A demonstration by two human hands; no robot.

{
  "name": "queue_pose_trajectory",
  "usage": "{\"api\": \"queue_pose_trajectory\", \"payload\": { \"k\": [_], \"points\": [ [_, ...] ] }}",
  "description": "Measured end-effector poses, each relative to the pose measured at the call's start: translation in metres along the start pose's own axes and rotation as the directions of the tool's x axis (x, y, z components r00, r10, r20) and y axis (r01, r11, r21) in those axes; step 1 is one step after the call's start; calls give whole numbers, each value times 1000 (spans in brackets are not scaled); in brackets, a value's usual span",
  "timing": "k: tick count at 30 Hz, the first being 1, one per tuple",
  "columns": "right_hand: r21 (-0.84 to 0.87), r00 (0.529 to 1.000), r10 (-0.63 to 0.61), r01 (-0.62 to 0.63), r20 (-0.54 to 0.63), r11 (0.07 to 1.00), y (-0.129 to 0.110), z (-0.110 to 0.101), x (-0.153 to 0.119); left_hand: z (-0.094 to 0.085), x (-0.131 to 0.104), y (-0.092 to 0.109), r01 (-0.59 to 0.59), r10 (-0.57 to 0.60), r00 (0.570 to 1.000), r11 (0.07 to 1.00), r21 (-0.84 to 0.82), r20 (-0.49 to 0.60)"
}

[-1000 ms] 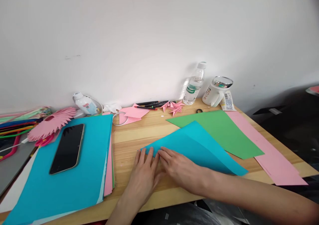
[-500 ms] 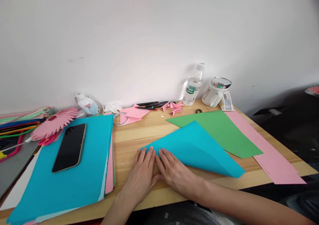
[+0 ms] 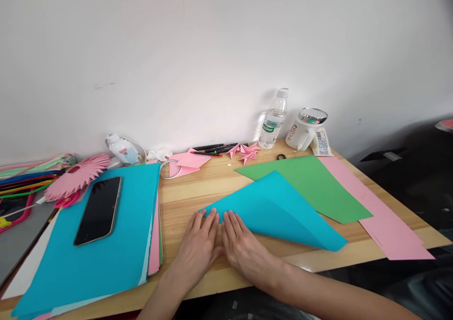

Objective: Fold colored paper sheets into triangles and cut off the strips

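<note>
A sheet of blue paper (image 3: 272, 204), folded over into a broad triangle with its right side slightly raised, lies in front of me. My left hand (image 3: 198, 242) presses its outstretched fingertips on the narrow left corner. Right beside it, my right hand (image 3: 244, 249) rests its extended fingers along the near edge of the same sheet. The thumbs come close together below the paper. Partly under the blue sheet is a sheet of green paper (image 3: 318, 188).
Pink paper strips (image 3: 389, 225) lie at the right. A water bottle (image 3: 273, 122), a mug (image 3: 306, 129), pens (image 3: 212, 148) and pink folded stars (image 3: 246, 152) line the wall. At left, a phone (image 3: 99, 210) sits on stacked blue paper (image 3: 123, 258) near pink scissors (image 3: 67, 199).
My right hand has shifted slightly along the near edge of the blue paper, and its fingers are straighter. My left hand stays at the left corner. The view has moved a little.
</note>
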State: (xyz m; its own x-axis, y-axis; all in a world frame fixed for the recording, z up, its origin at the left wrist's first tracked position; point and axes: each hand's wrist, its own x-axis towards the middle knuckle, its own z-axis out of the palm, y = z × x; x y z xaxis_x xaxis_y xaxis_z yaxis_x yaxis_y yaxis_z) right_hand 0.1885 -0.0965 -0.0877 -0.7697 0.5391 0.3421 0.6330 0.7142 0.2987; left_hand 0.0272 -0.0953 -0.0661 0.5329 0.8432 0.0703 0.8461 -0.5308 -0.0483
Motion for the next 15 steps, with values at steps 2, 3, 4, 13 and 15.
{"api": "queue_pose_trajectory", "payload": {
  "k": [2, 3, 4, 13, 15],
  "points": [
    [1, 1000, 6, -6, -6, 1000, 0, -1, -2, 0, 0, 1, 12, -12, 1000, 1000, 12, -5],
    [1, 1000, 8, -8, -7, 1000, 0, -2, -3, 0, 0, 2, 16, -16, 1000, 1000, 21, -8],
    [1, 1000, 10, -10, -3, 1000, 1, -2, -5, -1, 0, 3, 18, -18, 1000, 999, 30, -11],
    [13, 1000, 5, -5, 13, 1000, 18, -18, -37, -5, 2, 2, -8, 8, 1000, 999, 46, -4],
    [10, 1000, 18, -18, -7, 1000, 22, -22, -48, -4, 2, 0, -12, 12, 1000, 999, 47, 1]
  ]
}}
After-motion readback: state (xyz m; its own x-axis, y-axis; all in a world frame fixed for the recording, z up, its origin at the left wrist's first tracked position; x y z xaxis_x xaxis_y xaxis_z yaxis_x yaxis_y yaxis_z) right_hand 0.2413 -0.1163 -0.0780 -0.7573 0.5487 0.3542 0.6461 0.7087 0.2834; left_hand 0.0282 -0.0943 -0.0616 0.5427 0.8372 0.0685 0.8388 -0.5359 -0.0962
